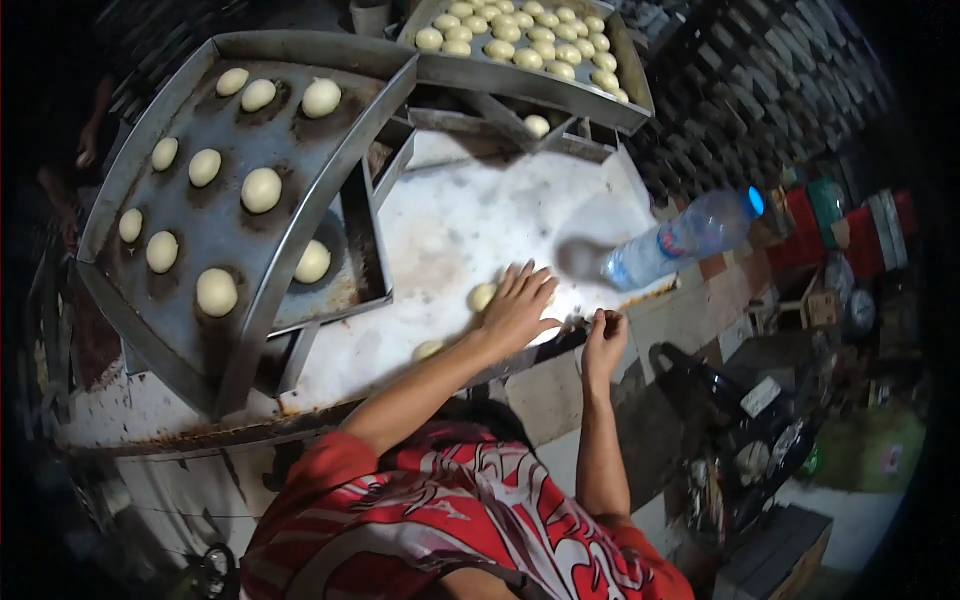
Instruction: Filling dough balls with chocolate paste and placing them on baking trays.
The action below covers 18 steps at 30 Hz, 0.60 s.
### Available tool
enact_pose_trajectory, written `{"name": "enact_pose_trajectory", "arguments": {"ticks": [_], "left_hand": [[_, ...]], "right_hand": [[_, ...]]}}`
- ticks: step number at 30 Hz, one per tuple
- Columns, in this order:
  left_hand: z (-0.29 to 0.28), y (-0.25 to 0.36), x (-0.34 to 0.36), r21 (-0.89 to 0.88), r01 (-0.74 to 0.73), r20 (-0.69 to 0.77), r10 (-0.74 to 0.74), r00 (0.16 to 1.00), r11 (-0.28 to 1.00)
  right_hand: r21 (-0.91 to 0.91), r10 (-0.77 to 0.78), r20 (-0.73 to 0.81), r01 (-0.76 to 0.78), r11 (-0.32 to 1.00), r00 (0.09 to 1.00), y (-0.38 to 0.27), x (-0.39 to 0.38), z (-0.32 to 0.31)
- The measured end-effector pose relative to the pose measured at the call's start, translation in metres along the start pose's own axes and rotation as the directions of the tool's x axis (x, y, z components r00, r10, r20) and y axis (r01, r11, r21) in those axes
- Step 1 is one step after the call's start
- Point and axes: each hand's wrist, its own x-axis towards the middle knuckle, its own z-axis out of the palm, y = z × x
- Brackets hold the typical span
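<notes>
My left hand (518, 308) lies palm down over the white work table (450, 215), fingers stretched out. A pale dough ball (483, 297) sits right beside its fingers, and another dough ball (429, 349) is partly covered by my left forearm. Something pale shows under the thumb side of this hand, mostly hidden. At the table's near edge, my right hand (605, 338) has its fingers curled together in a pinch. What they hold, if anything, is too small to tell. A clear plastic bottle (685, 240) with a blue cap stands to the right, beyond both hands.
A metal tray (225, 45) with spaced dough balls rests at the left, above another tray (375, 235) holding a dough ball. At the back, a further tray (640, 105) is crowded with dough balls. A motorbike (750, 440) and boxes stand on the right.
</notes>
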Motion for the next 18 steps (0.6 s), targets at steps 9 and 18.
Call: {"name": "enact_pose_trajectory", "arguments": {"ticks": [9,18], "left_hand": [[-0.036,-0.044,-0.032,0.137,0.575,-0.244,-0.535,0.809,0.807],[-0.082,-0.013,-0.047,-0.094,0.828,-0.274,-0.814,0.512,0.552]], "right_hand": [[0.257,-0.675,0.698,0.795,0.55,0.241,-0.018,-0.007,0.03],[0.361,-0.691,0.713,0.78,0.511,0.123,-0.019,0.003,0.065]]}}
